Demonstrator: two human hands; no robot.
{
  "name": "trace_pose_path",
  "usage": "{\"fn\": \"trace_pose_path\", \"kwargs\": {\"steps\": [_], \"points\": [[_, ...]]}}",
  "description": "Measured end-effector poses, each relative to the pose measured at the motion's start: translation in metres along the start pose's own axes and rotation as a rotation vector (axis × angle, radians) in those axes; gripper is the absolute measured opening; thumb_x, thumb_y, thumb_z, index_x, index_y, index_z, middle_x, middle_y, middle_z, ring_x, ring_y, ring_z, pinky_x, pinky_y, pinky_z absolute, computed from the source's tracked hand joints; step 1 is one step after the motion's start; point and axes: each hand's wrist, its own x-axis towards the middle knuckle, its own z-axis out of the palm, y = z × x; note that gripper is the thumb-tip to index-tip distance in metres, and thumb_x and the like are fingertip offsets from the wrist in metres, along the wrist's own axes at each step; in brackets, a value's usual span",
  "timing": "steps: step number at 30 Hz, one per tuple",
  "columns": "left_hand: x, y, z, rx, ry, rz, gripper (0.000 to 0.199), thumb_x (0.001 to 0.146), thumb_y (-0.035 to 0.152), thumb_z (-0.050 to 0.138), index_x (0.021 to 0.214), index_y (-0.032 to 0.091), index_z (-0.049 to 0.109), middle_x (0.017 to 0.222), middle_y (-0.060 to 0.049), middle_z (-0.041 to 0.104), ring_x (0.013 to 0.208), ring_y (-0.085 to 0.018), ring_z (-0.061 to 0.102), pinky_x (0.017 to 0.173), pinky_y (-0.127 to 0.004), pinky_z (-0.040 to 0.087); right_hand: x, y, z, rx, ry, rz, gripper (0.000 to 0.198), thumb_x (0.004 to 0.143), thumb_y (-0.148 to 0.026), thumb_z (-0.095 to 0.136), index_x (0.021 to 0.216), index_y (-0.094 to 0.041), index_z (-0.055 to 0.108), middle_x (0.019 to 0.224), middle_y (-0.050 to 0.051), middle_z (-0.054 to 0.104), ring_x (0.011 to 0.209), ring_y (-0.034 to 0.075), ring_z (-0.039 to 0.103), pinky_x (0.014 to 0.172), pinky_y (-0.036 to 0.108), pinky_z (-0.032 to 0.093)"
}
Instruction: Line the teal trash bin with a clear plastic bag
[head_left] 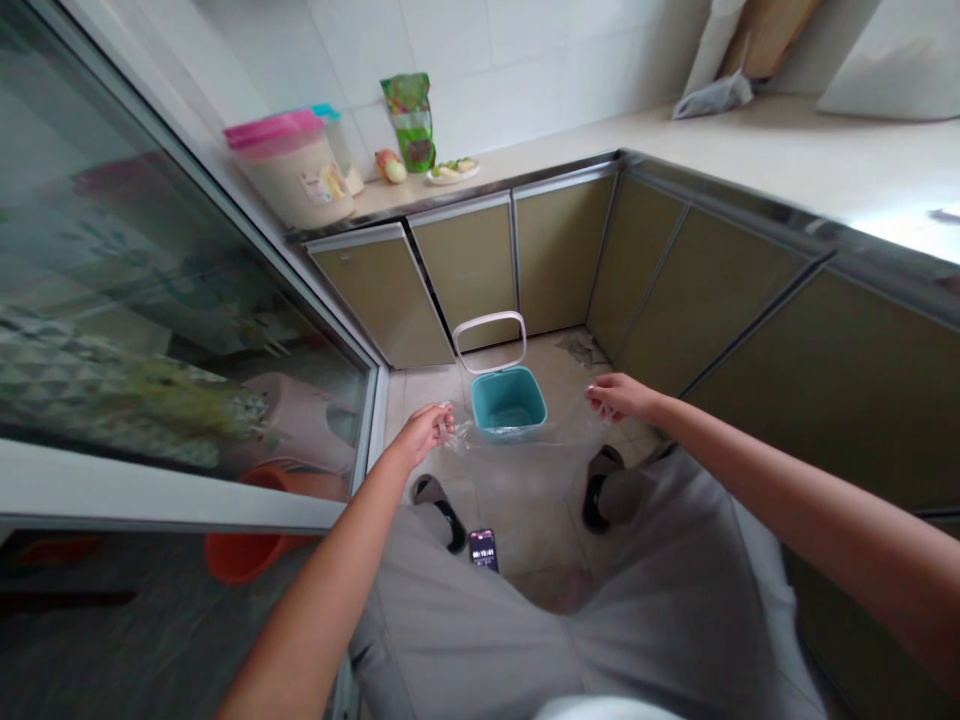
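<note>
A clear plastic bag [529, 460] is stretched wide between my two hands, low over the floor. My left hand [429, 432] is closed on its left edge, where the film bunches up. On the other side, my right hand [616, 397] pinches the right edge. Just beyond the bag stands a teal trash bin [510, 395] with its inside showing. A white rim frame [491, 318] is tilted up at the back of the bin. The bag's lower part is see-through, so its outline is hard to make out.
A phone [484, 549] lies on the floor between my feet. Cabinets [566, 250] run along the back and right. On the counter are a pink-lidded container [292, 170], a green packet [412, 125] and a small plate [453, 172]. A glass door [187, 300] borders the left.
</note>
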Motion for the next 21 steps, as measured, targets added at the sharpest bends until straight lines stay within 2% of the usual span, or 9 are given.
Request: {"fn": "trace_pose_path", "kwargs": {"steps": [3,9,13,15,17,19,21], "points": [[0.023,-0.017,-0.005,0.113,0.015,-0.083,0.028,0.08,0.036,0.074,0.099,0.018,0.064,0.08,0.001,0.068,0.066,-0.012,0.066,0.065,-0.023,0.05,0.026,0.013,0.015,-0.099,-0.029,0.054,0.018,0.095,-0.031,0.06,0.088,-0.015,0.063,0.086,0.007,0.071,0.056,0.009,0.061,0.047,0.018,0.047],[0.07,-0.055,-0.013,0.552,0.089,-0.268,0.021,0.09,0.032,0.061,0.106,0.019,0.065,0.079,0.0,0.071,0.064,-0.013,0.066,0.061,-0.022,0.046,0.074,0.04,0.042,-0.266,-0.065,0.178,0.016,0.094,-0.025,0.055,0.088,-0.014,0.065,0.078,0.005,0.067,0.05,0.009,0.055,0.046,0.021,0.045],[0.1,-0.077,-0.018,0.767,0.086,-0.284,0.024,0.09,0.027,0.061,0.111,0.016,0.067,0.077,-0.003,0.073,0.061,-0.015,0.064,0.057,-0.023,0.043,0.099,0.042,0.051,-0.471,-0.088,0.184,0.022,0.095,-0.03,0.055,0.088,-0.014,0.069,0.072,0.006,0.066,0.051,0.012,0.056,0.052,0.025,0.046],[0.111,-0.082,-0.021,0.823,0.086,-0.266,0.034,0.089,0.023,0.062,0.122,0.016,0.065,0.078,-0.004,0.074,0.066,-0.016,0.066,0.058,-0.023,0.043,0.11,0.037,0.052,-0.578,-0.086,0.154,0.026,0.094,-0.033,0.054,0.089,-0.015,0.072,0.075,0.009,0.069,0.06,0.016,0.063,0.059,0.027,0.048],[0.119,-0.081,-0.022,0.901,0.087,-0.219,0.049,0.089,0.024,0.064,0.137,0.017,0.058,0.086,-0.006,0.076,0.076,-0.018,0.069,0.064,-0.024,0.046,0.119,0.029,0.054,-0.669,-0.045,0.128,0.028,0.094,-0.037,0.055,0.094,-0.016,0.075,0.088,0.013,0.072,0.078,0.021,0.07,0.068,0.029,0.051],[0.123,-0.076,-0.022,1.047,0.092,-0.14,0.061,0.089,0.03,0.067,0.147,0.022,0.051,0.103,-0.009,0.077,0.09,-0.021,0.071,0.073,-0.027,0.049,0.125,0.019,0.055,-0.733,0.005,0.136,0.03,0.092,-0.04,0.057,0.102,-0.019,0.076,0.105,0.015,0.073,0.096,0.026,0.071,0.076,0.032,0.052],[0.124,-0.067,-0.019,1.173,0.106,-0.067,0.067,0.088,0.037,0.069,0.151,0.026,0.047,0.121,-0.012,0.074,0.103,-0.024,0.071,0.082,-0.03,0.05,0.129,0.01,0.056,-0.771,0.049,0.18,0.033,0.091,-0.043,0.057,0.11,-0.022,0.075,0.115,0.015,0.073,0.106,0.03,0.069,0.081,0.037,0.053]]}}
